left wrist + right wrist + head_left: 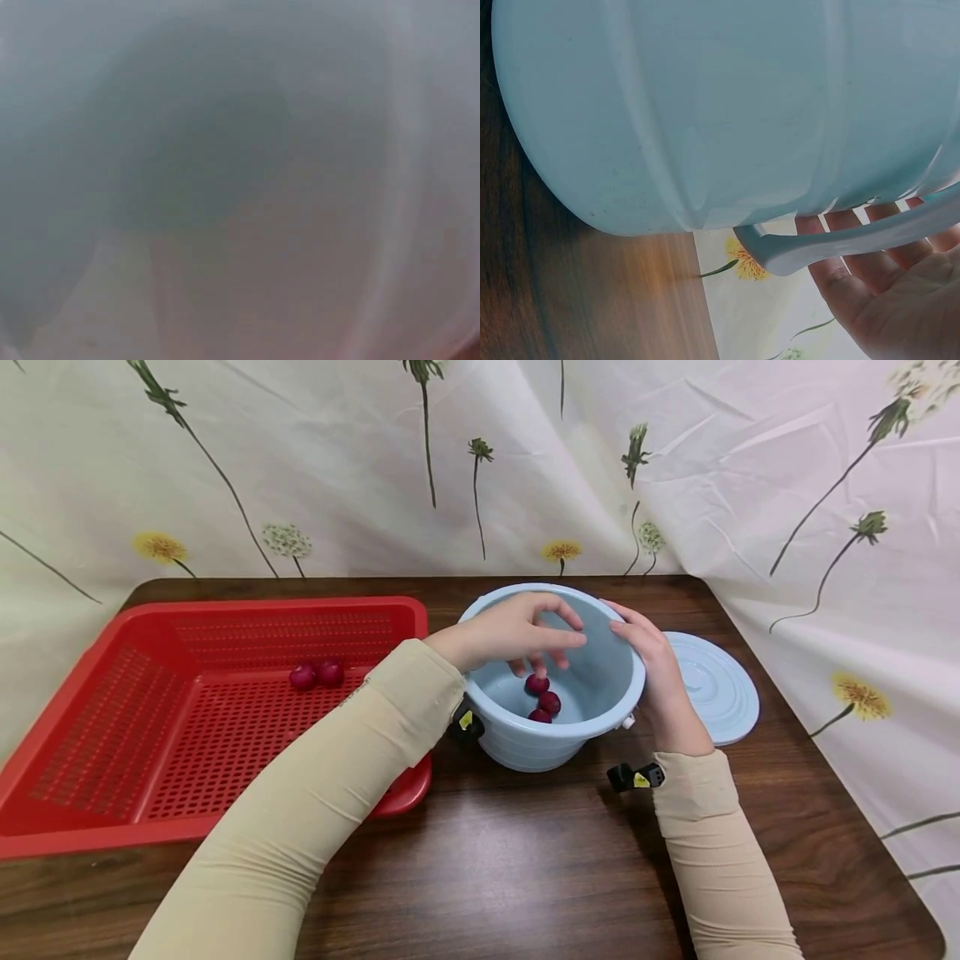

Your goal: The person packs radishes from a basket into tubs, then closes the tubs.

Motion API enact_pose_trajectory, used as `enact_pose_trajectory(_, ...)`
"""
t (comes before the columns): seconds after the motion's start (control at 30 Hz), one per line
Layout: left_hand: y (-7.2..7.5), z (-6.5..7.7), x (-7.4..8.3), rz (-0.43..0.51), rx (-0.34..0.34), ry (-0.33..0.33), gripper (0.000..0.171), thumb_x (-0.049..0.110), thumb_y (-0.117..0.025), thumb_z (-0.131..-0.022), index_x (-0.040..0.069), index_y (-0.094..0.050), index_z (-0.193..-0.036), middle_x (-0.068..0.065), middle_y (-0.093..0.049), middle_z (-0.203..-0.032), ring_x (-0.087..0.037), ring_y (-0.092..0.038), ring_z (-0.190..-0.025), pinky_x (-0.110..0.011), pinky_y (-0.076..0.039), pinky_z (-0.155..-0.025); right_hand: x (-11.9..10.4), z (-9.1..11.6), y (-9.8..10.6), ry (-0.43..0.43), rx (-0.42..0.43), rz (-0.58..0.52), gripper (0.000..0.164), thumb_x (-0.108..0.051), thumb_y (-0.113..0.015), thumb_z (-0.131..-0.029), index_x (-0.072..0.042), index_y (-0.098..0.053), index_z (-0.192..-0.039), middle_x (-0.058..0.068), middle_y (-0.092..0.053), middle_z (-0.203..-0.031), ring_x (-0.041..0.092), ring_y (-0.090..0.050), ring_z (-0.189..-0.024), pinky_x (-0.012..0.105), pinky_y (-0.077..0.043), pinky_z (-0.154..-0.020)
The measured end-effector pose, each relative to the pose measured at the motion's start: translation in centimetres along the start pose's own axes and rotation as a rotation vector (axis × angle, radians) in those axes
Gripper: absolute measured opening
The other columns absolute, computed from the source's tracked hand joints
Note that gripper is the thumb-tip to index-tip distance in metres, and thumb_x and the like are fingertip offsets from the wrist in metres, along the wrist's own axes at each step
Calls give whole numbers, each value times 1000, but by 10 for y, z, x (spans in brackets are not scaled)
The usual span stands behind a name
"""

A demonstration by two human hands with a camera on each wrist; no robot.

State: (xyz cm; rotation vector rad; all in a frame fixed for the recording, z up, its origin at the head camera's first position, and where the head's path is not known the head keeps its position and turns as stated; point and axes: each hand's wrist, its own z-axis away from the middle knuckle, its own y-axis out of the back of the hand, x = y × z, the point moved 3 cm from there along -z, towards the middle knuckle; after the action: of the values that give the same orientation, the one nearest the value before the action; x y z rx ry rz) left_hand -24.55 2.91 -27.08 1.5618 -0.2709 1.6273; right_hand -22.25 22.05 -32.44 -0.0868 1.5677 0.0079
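A light-blue bucket (525, 752) stands upright on the table, open at the top. My left hand (517, 631) is over its mouth, fingers spread and loosely bent with nothing held between them. Below those fingers, dark-red plums (549, 702) show inside the bucket; the topmost overlaps a fingertip in the head view. The left wrist view is a blur of the bucket's pale wall (337, 112). At the right rim my right hand (652, 664) holds the bucket, thumb over the edge and fingers along the outside. Its fingers (840, 285) pass behind the bucket's handle (840, 244).
A large red perforated basket (67, 839) occupies the left of the table, with two plums (317, 675) inside. Right of the bucket lies a round light-blue lid (723, 693). A flowered cloth (360, 468) hangs behind the dark wooden table (487, 868).
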Motion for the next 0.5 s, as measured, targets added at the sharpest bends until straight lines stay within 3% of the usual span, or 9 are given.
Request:
enact_pose_trajectory(0.2, 3, 6, 6, 70, 57, -61, 30, 30, -65, -96, 17, -60, -123, -14, -73, -99, -22, -65, -65, -31, -52, -58, 0, 1, -1, -9, 19, 6, 45, -29, -44, -103, -14, -49, -145, 3, -52, -139, 15, -52, -121, 23, -48, -95)
enact_pose_trajectory(0.5, 17, 26, 22, 69, 121, -115, 28, 32, -66, -96, 20, -63, -120, -7, -72, -97, -25, -65, -74, -31, -52, -61, -1, 3, -1, -23, 30, 18, 46, -33, -44, -102, -16, -49, -145, 4, -52, -140, 16, -51, -122, 31, -42, -102)
